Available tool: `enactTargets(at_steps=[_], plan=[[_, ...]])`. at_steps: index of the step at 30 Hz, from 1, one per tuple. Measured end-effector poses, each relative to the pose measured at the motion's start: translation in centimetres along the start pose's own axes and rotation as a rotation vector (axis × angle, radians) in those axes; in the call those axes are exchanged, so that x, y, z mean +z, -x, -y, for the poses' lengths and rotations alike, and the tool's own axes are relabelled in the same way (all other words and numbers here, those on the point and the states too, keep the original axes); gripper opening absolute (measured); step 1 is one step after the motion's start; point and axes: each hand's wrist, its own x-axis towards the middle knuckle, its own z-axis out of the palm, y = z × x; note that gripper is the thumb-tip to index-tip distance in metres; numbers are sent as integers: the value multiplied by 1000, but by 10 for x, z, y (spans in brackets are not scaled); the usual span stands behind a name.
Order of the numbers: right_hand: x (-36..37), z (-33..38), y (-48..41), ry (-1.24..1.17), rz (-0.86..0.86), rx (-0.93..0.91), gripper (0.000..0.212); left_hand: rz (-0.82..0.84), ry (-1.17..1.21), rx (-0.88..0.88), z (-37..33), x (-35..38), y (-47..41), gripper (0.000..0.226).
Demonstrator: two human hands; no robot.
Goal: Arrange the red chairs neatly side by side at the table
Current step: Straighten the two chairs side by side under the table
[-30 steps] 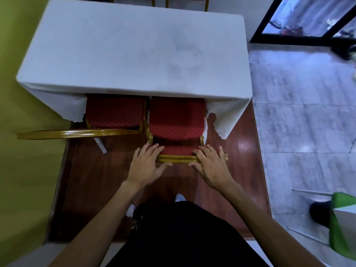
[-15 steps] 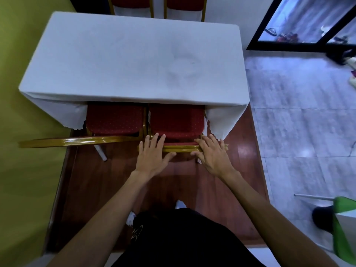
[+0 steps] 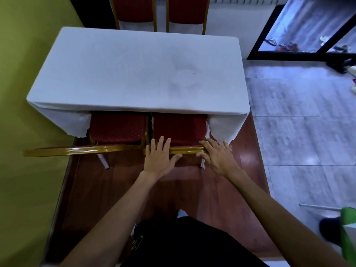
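- At the near long side of the desk (image 3: 134, 74), which is draped in a white cloth, two red chairs stand side by side. These are the left chair (image 3: 117, 128) and the right chair (image 3: 179, 128), with their seats partly under the desk edge and their frames just beside each other.
- At the far side stand two more red chairs, a far left chair (image 3: 134, 10) and a far right chair (image 3: 186, 10).
- Both hands rest on the right chair's gold top rail (image 3: 185, 150).
- The left hand (image 3: 159, 158) lies flat at the rail's left end, fingers straight and spread.
- The right hand (image 3: 217, 157) covers the rail's right end, fingers laid loosely over it and thumb on the near side.
- The green wall (image 3: 19, 93) runs close along the desk's left end.
- Wooden floor (image 3: 115, 189) lies behind the near chairs, and tiled floor (image 3: 308, 132) opens to the right.
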Motion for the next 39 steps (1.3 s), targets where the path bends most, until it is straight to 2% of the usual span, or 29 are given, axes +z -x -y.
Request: enactTargets(at_steps=[5,11,16,19,26,34,39], plan=[[-1,0,-10,3,-18,18,82,9,0,-2,6,-4,-15,88],[-1,-2,-19,-56,5,-12,72,-6,-13,-6,15,-8,-16,96],[-6,5,-27,-53,47,-7,97,-23,-133,43,48,-10,0,93],[-1,39,-32,-3,43,-62,101,-4,-175,56,80,-21,3,96],[9,128,-53,260,88,-24,78,25,-268,147,151,-55,-12,91],[16,186,-72,417,190,71,62,112,-408,257,221,-60,-8,87],[22,195,-77,485,171,82,57,112,-465,352,242,-60,-5,69]])
